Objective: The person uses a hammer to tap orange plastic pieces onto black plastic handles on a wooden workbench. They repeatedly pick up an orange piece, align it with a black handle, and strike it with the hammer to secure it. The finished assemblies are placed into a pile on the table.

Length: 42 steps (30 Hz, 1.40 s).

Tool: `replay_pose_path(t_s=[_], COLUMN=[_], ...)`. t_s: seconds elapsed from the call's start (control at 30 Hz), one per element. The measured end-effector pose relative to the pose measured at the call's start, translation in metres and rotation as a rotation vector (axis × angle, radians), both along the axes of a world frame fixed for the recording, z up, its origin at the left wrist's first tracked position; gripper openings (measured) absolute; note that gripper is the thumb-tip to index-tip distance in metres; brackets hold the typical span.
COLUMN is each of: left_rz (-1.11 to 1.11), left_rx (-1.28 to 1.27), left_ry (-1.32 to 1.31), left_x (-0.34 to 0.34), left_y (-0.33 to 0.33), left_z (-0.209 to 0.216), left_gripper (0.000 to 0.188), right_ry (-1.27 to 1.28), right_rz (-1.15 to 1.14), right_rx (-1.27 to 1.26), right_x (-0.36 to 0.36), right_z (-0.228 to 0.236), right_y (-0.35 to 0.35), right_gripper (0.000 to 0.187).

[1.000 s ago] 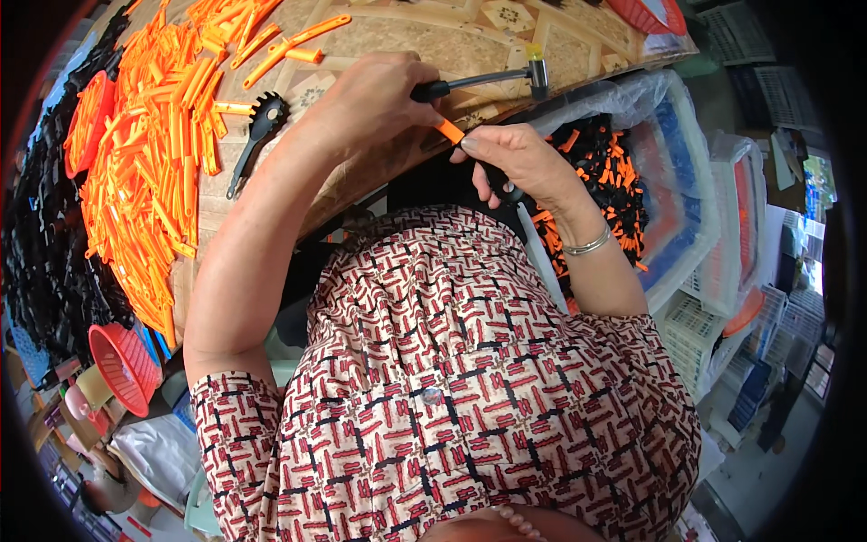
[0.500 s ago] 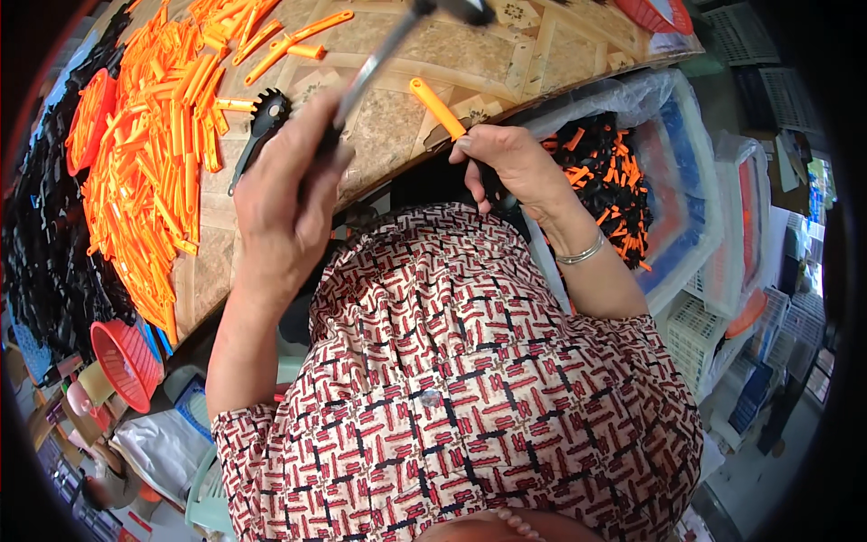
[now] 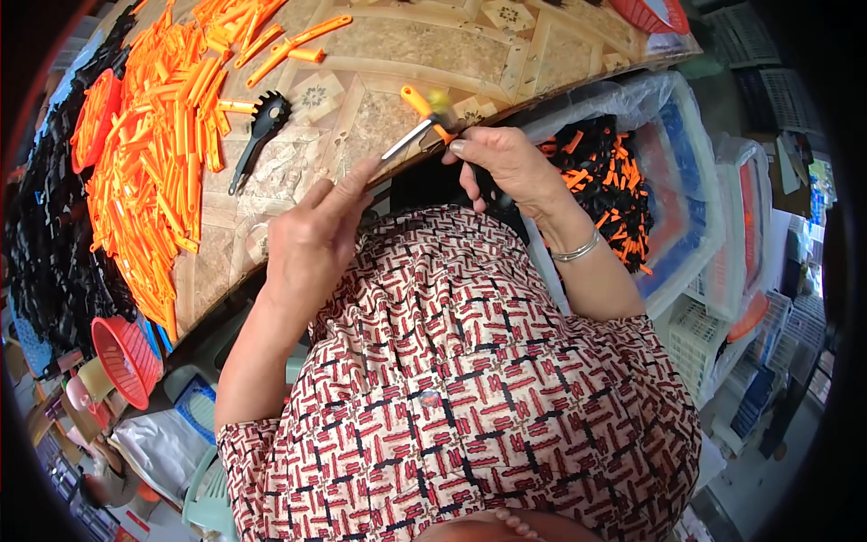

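Observation:
My left hand point(image 3: 314, 230) is closed round the grip of a hammer, whose metal shaft point(image 3: 406, 140) points up and right. The hammer's head, partly blurred yellow and dark, is over an orange plastic handle point(image 3: 413, 96) at the table edge and seems to touch it. My right hand point(image 3: 501, 163), with a bracelet at its wrist, pinches the lower end of that handle between thumb and fingers. Whatever is fitted to that end is mostly hidden below the edge. Left of my left hand, a black toothed pasta-server head point(image 3: 264, 131) lies on the table.
A big heap of orange handles point(image 3: 158, 181) covers the table's left side, with black parts point(image 3: 50, 208) beyond it. Red baskets point(image 3: 126, 361) stand at the left. To my right, a plastic-lined bin point(image 3: 677, 199) contains black-and-orange pieces point(image 3: 614, 199).
My left hand has come down and right, swinging the hammer's head from the top of the view onto the orange handle. The right hand has barely moved.

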<state>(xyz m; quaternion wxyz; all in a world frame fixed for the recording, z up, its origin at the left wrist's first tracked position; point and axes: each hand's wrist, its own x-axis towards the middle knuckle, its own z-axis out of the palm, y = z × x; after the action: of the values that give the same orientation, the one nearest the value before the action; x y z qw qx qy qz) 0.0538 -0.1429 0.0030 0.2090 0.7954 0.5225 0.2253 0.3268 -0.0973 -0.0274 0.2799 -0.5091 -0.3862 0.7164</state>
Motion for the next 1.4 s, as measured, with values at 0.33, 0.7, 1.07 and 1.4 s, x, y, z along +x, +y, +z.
replay_pose_path(t_s=[0.33, 0.7, 1.07, 1.4], left_rz=[0.121, 0.546, 0.710, 0.600], left_rx=[0.144, -0.227, -0.048, 0.086], left_ry=[0.154, -0.805, -0.525, -0.329], left_x=[-0.004, -0.034, -0.052, -0.051], left_y=[0.015, 0.024, 0.028, 0.074], left_z=[0.002, -0.008, -0.007, -0.001], left_gripper=[0.054, 0.040, 0.029, 0.029], right_ry=[-0.014, -1.668, -1.520, -1.106], right_rz=[0.055, 0.173, -0.063, -0.170], right_rx=[0.047, 0.717, 1.495, 1.507], right_x=[0.006, 0.164, 0.039, 0.040], right_z=[-0.002, 0.063, 0.010, 0.025], right_y=[0.007, 0.057, 0.230, 0.179], right_gripper=[0.029, 0.034, 0.012, 0.018])
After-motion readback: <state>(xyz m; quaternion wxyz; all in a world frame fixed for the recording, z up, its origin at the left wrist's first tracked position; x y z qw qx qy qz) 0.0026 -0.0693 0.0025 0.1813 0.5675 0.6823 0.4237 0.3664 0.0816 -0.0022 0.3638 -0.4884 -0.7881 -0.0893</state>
